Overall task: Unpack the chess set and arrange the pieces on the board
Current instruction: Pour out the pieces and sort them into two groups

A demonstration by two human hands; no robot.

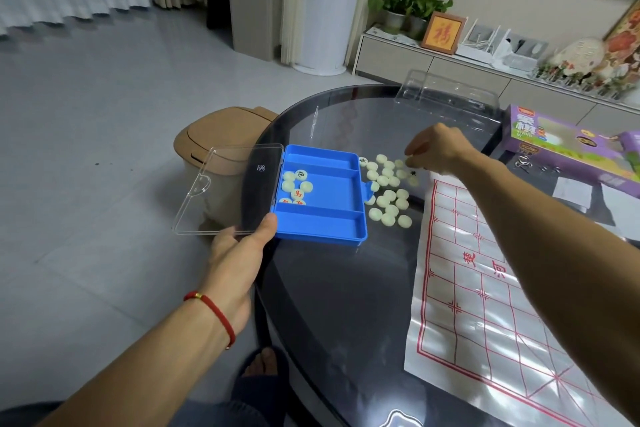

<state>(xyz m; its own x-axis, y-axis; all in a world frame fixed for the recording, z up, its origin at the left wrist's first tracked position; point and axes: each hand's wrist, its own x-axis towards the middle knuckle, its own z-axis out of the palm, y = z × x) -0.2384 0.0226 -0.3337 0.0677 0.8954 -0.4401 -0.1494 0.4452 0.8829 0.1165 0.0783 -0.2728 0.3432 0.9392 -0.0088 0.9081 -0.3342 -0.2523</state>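
A blue plastic case (pixel 329 225) with three compartments sits at the left edge of the dark glass table (pixel 339 288), its clear lid (pixel 225 191) swung open over the floor. Several pale round chess pieces (pixel 297 185) lie in its middle compartment. My left hand (pixel 239 253) grips the case's near left corner at the lid hinge. A heap of pale pieces (pixel 388 194) lies on the table right of the case. My right hand (pixel 433 149) is over the heap's far side, fingertips pinched on one piece. The white board sheet (pixel 485 288) with red lines lies flat at the right.
A purple chess set box (pixel 568 142) and a clear plastic insert (pixel 446 94) sit at the table's far right. A tan lidded bin (pixel 221 139) stands on the floor beyond the case. My foot (pixel 263 364) is by the table edge.
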